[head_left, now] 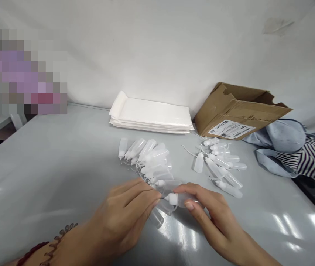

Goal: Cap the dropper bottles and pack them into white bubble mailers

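Table (63,155): left hand (126,210) bunched at nozzle (167,198), right hand (215,218) clasping bottle (182,199).

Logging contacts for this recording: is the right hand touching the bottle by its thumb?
Touching. The head view shows the right hand holding the bottle between thumb and index finger, its white cap uncovered.

- White lbl (231,129) is sitting low on front of cardbd box (229,111).
- Bold print (219,127) is running across lbl, w/ finer marks showing beside; all too sm. & blurry to read.
- Nothing else nr. box is reading legibly.
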The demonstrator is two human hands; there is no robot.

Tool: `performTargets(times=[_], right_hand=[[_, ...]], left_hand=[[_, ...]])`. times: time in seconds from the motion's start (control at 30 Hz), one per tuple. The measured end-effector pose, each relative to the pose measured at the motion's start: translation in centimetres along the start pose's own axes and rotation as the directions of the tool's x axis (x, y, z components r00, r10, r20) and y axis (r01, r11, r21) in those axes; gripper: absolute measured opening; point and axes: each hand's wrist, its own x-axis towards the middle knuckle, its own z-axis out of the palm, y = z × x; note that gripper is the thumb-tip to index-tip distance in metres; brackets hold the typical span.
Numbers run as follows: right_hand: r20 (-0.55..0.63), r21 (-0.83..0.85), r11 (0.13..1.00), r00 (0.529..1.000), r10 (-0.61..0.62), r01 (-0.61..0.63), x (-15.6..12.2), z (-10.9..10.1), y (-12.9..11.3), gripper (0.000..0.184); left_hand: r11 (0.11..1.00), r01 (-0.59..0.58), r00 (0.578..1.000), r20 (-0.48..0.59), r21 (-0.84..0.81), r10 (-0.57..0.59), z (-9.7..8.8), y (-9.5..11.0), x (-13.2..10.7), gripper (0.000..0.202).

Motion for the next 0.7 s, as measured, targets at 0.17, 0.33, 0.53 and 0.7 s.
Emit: performTargets(times=[0.17, 0.33, 0.53, 0.7], right_hand=[[-0.008, 0.014, 1.0, 1.0, 0.01, -0.01, 0.08, -0.3, -0.09, 0.023], [-0.032, -0.012, 0.999, 0.999, 0.029, -0.029, 0.2, -0.79, -0.19, 0.023], [-0.02, -0.021, 0.999, 0.999, 0.029, -0.029, 0.21, -0.61, -0.19, 0.023], [-0.014, -0.01, 1.0, 1.0, 0.027, -0.027, 0.25, -0.58, -0.21, 0.022]], left_hand=[[0.996, 0.088, 0.995, 0.048, -0.022, -0.087, 0.17, -0.05, -0.28, 0.016], [0.985, 0.173, 0.985, 0.03, -0.023, -0.172, 0.2, -0.38, -0.53, 0.016], [0.987, 0.151, 0.987, 0.071, -0.052, -0.147, -0.26, 0.04, -0.07, 0.016], [0.99, 0.138, 0.988, 0.078, -0.035, -0.135, -0.48, 0.42, 0.26, 0.017]])
